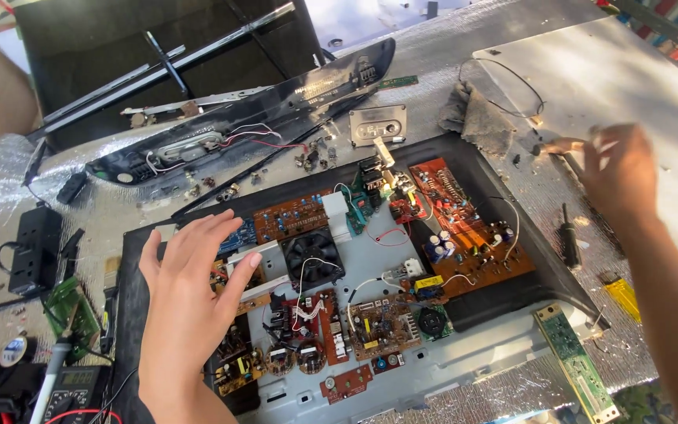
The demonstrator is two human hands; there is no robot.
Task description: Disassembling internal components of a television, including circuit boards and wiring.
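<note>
Orange circuit boards (464, 228) lie in the black tray (547, 259) between our hands. Our left hand (190, 294) hovers open, fingers spread, beside the small black fan (313, 257). Our right hand (617, 169) pinches a thin tool (560, 146), blurred, near the grey rag (480, 118).

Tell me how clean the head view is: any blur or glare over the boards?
Head view: right hand is motion-blurred at the fingers; left hand and the circuit boards are sharp; bright sunlight washes out the pale panel and foil-covered surface.
</note>
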